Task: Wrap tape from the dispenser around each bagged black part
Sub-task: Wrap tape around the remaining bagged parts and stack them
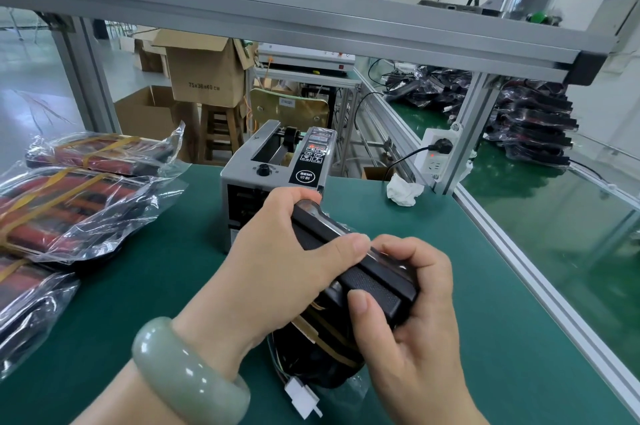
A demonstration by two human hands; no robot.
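Both my hands hold a bagged black part [375, 280] above the green table [166, 282], just in front of the grey tape dispenser [277, 164]. My left hand [277, 258] grips its far end, thumb lying along the top. My right hand [408, 313] grips the near end, thumb pressed on the textured black face. Amber tape bands [311, 327] run around the lower bagged portion, and a white connector [301, 393] on thin wires hangs below. The dispenser's outlet is hidden behind my left hand.
Several taped, bagged red-and-black parts [65, 206] lie in a pile on the left of the table. A crumpled white tissue [403, 190] and a power strip [436, 154] sit at the right rear. An aluminium frame rail [540, 279] bounds the right edge; more bagged parts [533, 123] are stacked beyond.
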